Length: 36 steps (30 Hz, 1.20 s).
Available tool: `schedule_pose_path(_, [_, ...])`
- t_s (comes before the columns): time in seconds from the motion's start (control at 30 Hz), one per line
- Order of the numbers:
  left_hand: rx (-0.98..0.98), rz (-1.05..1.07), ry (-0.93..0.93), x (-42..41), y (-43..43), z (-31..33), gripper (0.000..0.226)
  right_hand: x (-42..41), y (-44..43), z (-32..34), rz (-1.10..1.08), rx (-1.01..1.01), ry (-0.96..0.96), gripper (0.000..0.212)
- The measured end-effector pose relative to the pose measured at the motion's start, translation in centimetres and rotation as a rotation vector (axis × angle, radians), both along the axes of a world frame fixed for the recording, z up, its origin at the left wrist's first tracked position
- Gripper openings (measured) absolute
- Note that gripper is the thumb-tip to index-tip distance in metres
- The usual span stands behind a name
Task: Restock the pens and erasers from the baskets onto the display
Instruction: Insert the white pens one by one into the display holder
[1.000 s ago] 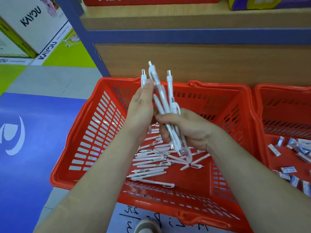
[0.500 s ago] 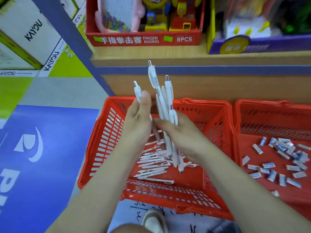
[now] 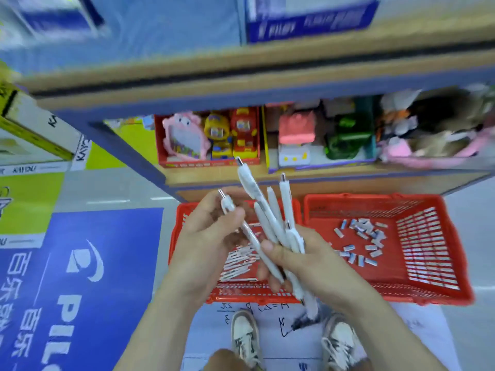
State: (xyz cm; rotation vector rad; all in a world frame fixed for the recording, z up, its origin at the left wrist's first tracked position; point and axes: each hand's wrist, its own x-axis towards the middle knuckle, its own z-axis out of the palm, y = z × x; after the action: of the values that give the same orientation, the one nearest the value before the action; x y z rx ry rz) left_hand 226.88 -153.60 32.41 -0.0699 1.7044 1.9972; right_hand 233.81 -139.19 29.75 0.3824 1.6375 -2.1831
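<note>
My right hand (image 3: 308,261) grips a fan of several white pens (image 3: 270,212), their clicker ends pointing up toward the shelf. My left hand (image 3: 206,236) curls around one of those pens (image 3: 227,204) at the bundle's left side. Both hands hover above a red basket (image 3: 176,236) on the floor that holds more loose white pens (image 3: 238,261). To its right stands a second red basket (image 3: 428,236) with several small wrapped erasers (image 3: 361,242) scattered on its bottom.
A wooden shelf edge with blue trim (image 3: 321,178) runs just behind the baskets, carrying a red toy box (image 3: 209,137) and other toy packs (image 3: 321,135). Higher shelves appear blurred above. A blue floor mat (image 3: 80,277) lies left; my shoes (image 3: 246,338) stand below the baskets.
The view has tilted upward and pulled back, so the baskets look smaller and the toy shelf and upper shelves appear. Both hands have kept the pen bundle and risen with it.
</note>
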Motion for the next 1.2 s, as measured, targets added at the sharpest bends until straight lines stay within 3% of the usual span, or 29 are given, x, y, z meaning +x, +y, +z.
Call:
schedule_pose_path(0.07, [-0.033,-0.079,0.044,0.3,0.3,4.7,0.014,1.2,1.5,4.4,-0.030,-0.017,-0.010,0.033])
schedule_pose_path(0.23, [-0.101,0.030,0.180,0.9,4.1,15.2,0.019,3.2,4.8,14.4,-0.136,0.035,-0.017,0.026])
schedule_pose_path(0.43, [-0.041,-0.150,0.258,1.4,9.9,23.8,0.024,5.0,8.6,22.4,-0.427,-0.003,-0.045,0.022])
schedule_pose_path(0.53, [0.014,-0.225,0.243,2.1,13.5,26.3,0.024,5.8,11.7,24.7,-0.518,-0.047,-0.052,0.020])
schedule_pose_path(0.7, [-0.019,-0.184,0.269,4.3,21.3,29.6,0.014,7.5,19.7,27.8,-0.465,0.000,0.004,0.023])
schedule_pose_path(0.87, [-0.042,-0.096,0.345,7.1,30.0,31.5,0.034,9.9,29.1,30.3,-0.382,0.030,-0.026,0.020])
schedule_pose_path(1.07, [0.030,-0.077,0.326,8.4,36.3,34.1,0.016,10.9,35.9,31.3,-0.403,0.019,-0.040,0.032])
schedule_pose_path(1.2, [0.046,-0.140,0.283,7.5,38.0,35.0,0.024,10.5,37.7,31.5,-0.505,-0.063,-0.071,0.019])
